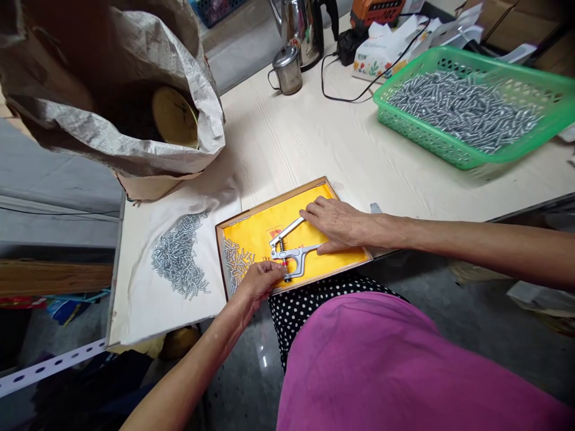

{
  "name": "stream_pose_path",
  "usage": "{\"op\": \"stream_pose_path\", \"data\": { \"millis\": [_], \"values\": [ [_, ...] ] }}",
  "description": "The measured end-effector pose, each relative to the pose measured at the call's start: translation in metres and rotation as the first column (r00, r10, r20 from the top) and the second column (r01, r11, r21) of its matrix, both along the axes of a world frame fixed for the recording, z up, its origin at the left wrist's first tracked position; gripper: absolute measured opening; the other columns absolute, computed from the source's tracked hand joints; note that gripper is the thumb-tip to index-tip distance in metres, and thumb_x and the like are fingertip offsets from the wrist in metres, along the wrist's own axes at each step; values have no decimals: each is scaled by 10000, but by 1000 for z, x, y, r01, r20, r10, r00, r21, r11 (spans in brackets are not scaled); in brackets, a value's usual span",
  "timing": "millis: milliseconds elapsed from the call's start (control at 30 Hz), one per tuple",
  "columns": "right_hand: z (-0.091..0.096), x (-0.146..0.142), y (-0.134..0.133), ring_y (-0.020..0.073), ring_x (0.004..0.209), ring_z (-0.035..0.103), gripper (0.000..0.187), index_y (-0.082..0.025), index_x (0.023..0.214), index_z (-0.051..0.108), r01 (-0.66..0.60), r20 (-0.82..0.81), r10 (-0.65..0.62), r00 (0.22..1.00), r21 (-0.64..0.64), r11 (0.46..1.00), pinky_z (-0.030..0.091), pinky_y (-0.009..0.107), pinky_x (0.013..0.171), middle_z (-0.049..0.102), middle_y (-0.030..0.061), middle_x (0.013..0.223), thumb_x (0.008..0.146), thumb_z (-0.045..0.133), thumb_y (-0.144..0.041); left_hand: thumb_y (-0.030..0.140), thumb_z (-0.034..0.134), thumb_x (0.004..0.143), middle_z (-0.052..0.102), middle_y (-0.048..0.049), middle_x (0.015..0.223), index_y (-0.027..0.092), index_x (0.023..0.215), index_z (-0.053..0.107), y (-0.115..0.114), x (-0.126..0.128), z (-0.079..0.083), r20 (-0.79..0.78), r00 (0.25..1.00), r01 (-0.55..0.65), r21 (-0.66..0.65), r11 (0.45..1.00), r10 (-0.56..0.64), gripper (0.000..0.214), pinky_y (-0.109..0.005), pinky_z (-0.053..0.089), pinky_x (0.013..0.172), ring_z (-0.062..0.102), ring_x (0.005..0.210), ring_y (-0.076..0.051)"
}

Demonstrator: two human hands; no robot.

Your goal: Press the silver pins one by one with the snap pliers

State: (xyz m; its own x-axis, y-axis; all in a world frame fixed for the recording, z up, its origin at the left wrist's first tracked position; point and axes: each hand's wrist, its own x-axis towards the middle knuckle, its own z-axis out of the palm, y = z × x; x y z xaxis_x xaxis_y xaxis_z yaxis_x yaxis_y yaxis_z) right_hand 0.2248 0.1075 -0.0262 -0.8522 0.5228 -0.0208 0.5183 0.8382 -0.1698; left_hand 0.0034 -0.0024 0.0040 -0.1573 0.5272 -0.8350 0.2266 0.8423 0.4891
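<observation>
Grey metal hand-press pliers [296,258] lie over a shallow yellow-lined tray [249,227], their two handles spread apart. My right hand [335,222] grips them, fingers over the upper handle and thumb at the lower one. At the jaw end, my left hand [263,280] is closed in a pinch beside the pliers' lower die. Whatever sits between those fingertips is too small to make out. Small silvery metal pins [238,261] lie loose in the tray's left end, near my left hand.
A heap of similar pins [179,257] lies on white cloth at left. Behind it stands an open woven sack [171,158] holding a yellow round container [175,117]. A green basket [449,152] of pins, metal mug [287,72], kettle [303,30] and black cable [341,99] occupy the back.
</observation>
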Motion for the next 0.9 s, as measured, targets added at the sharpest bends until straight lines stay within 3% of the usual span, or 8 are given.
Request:
{"op": "stream_pose_path", "data": {
  "millis": [467,633,700,767,833,900],
  "values": [
    [-6,1,-5,310,1031,500,679,-102,1219,565,45,-14,-45,999,-26,999,452,419,849,602,154,1145,743,752,-548,452,837,526,374,130,406,178,722,576,1,3,0,-18,1000,-12,0,1000,12,426,-230,60,403,174,360,-28],
    [-4,0,-10,298,1006,512,491,-107,1104,627,30,21,-29,999,-11,999,414,414,849,620,138,1067,821,718,-499,495,817,581,366,121,431,180,726,587,-1,0,-3,-48,998,30,11,999,-30,416,-234,98,423,191,377,-46],
    [-5,1,-13,286,986,514,419,-111,1053,639,23,19,-22,1000,-6,1000,397,404,846,625,137,1045,855,693,-477,502,774,666,397,94,456,174,703,600,-6,-1,-4,-145,983,123,75,990,-111,373,-234,151,447,256,399,-65],
    [-6,2,-16,279,966,512,379,-115,1030,640,28,0,-28,1000,-2,1000,389,389,822,626,137,1028,870,684,-457,491,721,757,477,48,508,162,734,643,-13,0,-1,-339,919,275,189,943,-200,338,-236,222,492,382,456,-101],
    [-6,2,-18,278,957,508,356,-118,1028,636,42,-17,-42,999,2,999,388,378,795,627,137,1022,872,687,-434,490,696,810,573,4,596,160,932,703,-19,4,4,-546,801,438,256,862,-245,352,-244,284,553,517,562,-159],
    [-4,1,-21,283,967,508,364,-109,1055,631,65,-19,-65,998,1,998,392,374,783,626,145,1043,865,700,-413,512,711,817,658,-38,716,184,1233,642,-19,11,9,-672,684,564,240,790,-284,534,-259,336,613,610,689,-223]
  ]
}}
